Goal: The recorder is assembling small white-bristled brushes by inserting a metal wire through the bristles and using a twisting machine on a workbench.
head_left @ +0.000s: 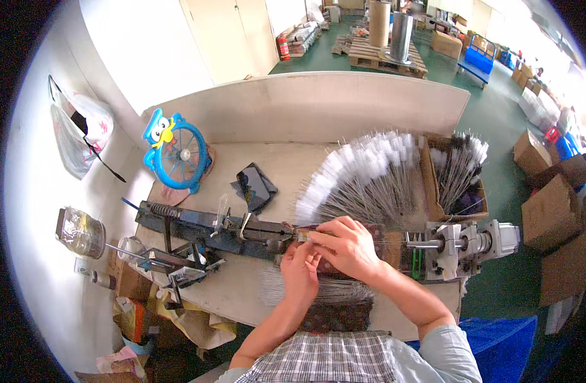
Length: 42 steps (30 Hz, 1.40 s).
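Observation:
Both of my hands meet at the inner end of the long black metal rail [197,221]. The fingertips of my left hand [299,274] pinch together from below, and my right hand [350,246] reaches over from the right with its fingers closed. Between them is something small and pale, mostly covered by the fingers. Thin wires run right from my right hand toward the motor unit with its shaft and clamps [452,246]. Below my wrists lies a bundle of thin metal wires [344,290]. White bristle brushes with wire stems [363,172] fan out beyond my hands.
A cardboard box [433,185] of brushes stands right of the fan of brushes. A dark phone-like slab [256,185] lies behind the rail, with a blue cartoon-duck fan [181,156] farther left. A crank-like metal frame [184,274] sticks out front left. A low panel [305,105] bounds the table's back.

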{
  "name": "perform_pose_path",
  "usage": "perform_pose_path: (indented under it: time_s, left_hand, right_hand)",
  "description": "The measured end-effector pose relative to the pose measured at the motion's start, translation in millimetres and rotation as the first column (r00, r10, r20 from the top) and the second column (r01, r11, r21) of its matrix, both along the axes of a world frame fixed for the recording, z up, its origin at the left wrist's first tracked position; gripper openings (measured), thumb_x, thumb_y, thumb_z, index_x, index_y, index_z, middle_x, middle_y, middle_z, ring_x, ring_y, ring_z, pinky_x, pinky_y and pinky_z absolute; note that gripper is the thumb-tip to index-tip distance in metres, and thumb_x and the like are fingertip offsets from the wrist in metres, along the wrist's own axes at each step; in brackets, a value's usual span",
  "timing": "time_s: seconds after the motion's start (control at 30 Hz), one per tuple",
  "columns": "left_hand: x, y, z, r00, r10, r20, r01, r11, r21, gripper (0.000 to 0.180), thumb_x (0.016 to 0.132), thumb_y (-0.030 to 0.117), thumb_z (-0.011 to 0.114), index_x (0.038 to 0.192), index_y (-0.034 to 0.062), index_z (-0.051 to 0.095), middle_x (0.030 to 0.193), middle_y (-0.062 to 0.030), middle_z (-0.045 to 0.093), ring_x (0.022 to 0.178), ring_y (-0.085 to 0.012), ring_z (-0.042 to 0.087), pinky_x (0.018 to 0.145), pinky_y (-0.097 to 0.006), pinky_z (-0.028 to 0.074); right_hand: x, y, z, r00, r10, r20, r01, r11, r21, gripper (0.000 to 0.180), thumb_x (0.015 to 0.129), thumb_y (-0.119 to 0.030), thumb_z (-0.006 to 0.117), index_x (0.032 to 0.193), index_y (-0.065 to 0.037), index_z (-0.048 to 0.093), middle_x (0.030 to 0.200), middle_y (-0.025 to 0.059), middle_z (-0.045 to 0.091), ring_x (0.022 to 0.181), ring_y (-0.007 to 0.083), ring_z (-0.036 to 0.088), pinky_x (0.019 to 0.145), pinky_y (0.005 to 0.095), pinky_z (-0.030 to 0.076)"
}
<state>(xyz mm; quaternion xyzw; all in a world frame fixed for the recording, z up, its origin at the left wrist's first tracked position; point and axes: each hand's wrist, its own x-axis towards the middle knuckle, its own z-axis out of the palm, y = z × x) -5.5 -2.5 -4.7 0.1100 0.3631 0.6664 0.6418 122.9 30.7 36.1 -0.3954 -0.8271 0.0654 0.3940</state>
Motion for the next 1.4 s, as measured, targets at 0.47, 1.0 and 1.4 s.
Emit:
perform_pose_path:
  time_s: [0.47, 1.0, 1.4]
  left_hand:
    - [-2.9, 1.3, -0.2, 0.992, 0.028, 0.119, -0.021, 0.998, -0.058, 0.008, 0.086, 0.011, 0.055, 0.09, 0.0046, 0.056, 0.089, -0.0043, 0.061, 0.083, -0.0135, 0.058, 0.078, -0.027, 0.045]
    - [-2.2, 0.2, 4.7, 0.985, 0.013, 0.172, -0.006, 0.999, -0.043, 0.018, 0.089, 0.018, 0.048, 0.091, 0.0011, 0.053, 0.087, -0.0081, 0.06, 0.085, -0.0208, 0.059, 0.081, -0.033, 0.046]
    - [3.3, 0.4, 13.8, 0.996, 0.051, 0.075, -0.049, 0.998, -0.028, 0.003, 0.085, 0.007, 0.054, 0.084, 0.0047, 0.053, 0.081, -0.0032, 0.056, 0.076, -0.0126, 0.056, 0.071, -0.027, 0.047]
  right_hand:
    - [-12.1, -0.3, 6.2, 1.0, -0.009, 0.0, 0.009, 0.999, -0.041, 0.019, 0.069, -0.016, 0.069, 0.088, -0.011, 0.069, 0.091, 0.0029, 0.063, 0.084, 0.0217, 0.059, 0.073, 0.0331, 0.05]
    - [-20.6, -6.9, -2.9, 0.977, -0.211, 0.032, 0.211, 0.977, 0.004, 0.031, 0.066, -0.022, 0.071, 0.094, -0.008, 0.067, 0.09, 0.0025, 0.065, 0.083, 0.0197, 0.059, 0.071, 0.0332, 0.045]
    - [-12.3, -10.2, 0.1, 0.993, -0.108, 0.045, 0.108, 0.994, -0.003, 0.022, 0.07, -0.02, 0.069, 0.091, -0.015, 0.069, 0.095, 0.0002, 0.064, 0.087, 0.019, 0.058, 0.074, 0.0335, 0.044]
